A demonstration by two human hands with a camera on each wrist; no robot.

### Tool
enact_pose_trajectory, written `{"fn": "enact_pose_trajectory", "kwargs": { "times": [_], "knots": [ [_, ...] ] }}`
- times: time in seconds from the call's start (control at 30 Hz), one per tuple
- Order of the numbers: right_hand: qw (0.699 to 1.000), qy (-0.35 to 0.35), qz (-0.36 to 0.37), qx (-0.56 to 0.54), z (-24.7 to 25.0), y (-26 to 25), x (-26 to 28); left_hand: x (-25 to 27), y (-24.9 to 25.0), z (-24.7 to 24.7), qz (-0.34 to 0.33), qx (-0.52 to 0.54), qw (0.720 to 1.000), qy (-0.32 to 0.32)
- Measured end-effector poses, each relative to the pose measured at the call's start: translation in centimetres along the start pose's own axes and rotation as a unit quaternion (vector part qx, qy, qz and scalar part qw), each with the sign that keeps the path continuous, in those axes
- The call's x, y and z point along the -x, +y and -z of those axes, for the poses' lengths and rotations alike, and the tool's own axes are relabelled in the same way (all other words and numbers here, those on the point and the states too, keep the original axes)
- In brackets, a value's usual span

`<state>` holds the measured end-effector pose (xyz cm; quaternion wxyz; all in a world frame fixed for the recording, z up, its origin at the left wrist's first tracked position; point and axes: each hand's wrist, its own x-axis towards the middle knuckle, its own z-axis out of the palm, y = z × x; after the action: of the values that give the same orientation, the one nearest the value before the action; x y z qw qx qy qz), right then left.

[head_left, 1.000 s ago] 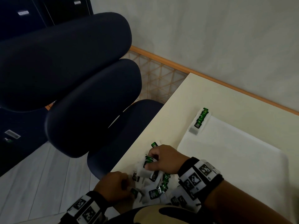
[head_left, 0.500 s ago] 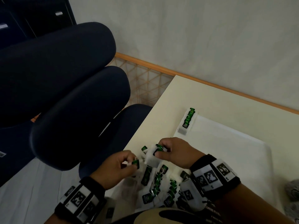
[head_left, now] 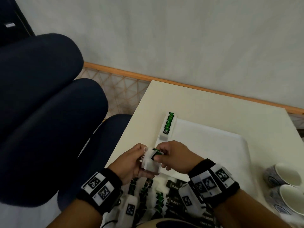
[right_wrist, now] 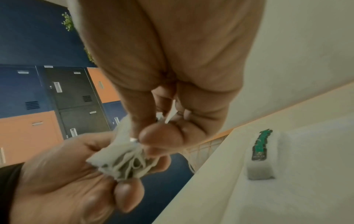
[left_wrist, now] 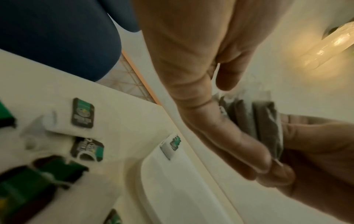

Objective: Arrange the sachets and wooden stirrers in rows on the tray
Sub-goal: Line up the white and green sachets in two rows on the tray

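While heaped loose nearest on the cream table (head_left: 213, 112), green-and-black tagged sachets (head_left: 158, 201), too many to count. Beyond, left hand (head_left: 131, 163) and right hand (head_left: 176, 157) together, pinching one small stack of soft papery bags (head_left: 151, 163). Farther, one overlapped row of sachets (head_left: 167, 125) along the smooth white rectangular tray (head_left: 213, 145) left rim. Two patterned cups (head_left: 283, 188) right.
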<state>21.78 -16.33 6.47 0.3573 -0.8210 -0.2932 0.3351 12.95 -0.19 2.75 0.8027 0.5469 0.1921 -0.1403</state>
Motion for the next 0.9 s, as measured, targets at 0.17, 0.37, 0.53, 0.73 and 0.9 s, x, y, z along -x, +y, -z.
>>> {"fn": "enact_pose_trajectory", "kwargs": {
  "times": [0.17,0.37,0.53,0.73,0.9],
  "knots": [
    [0.999,0.037,0.006,0.034,0.7,1.0,-0.8,-2.0,0.7,-0.1,0.022,0.04,0.997,-0.064],
    [0.989,0.123,-0.021,-0.082,1.2,3.2,-1.6,-4.4,0.8,-0.1,0.01,0.1,0.989,-0.112],
    [0.98,0.17,-0.027,-0.099,0.9,4.7,-2.5,-6.5,0.4,-0.8,-0.048,-0.026,0.998,-0.025],
    [0.969,0.207,-0.064,-0.116,-0.1,6.2,-3.6,-8.2,-0.4,-0.4,-0.094,-0.051,0.99,0.087],
    [0.967,0.182,-0.083,-0.158,0.3,7.2,-4.2,-8.7,-0.5,0.3,-0.096,0.024,0.986,0.137]
  ]
}}
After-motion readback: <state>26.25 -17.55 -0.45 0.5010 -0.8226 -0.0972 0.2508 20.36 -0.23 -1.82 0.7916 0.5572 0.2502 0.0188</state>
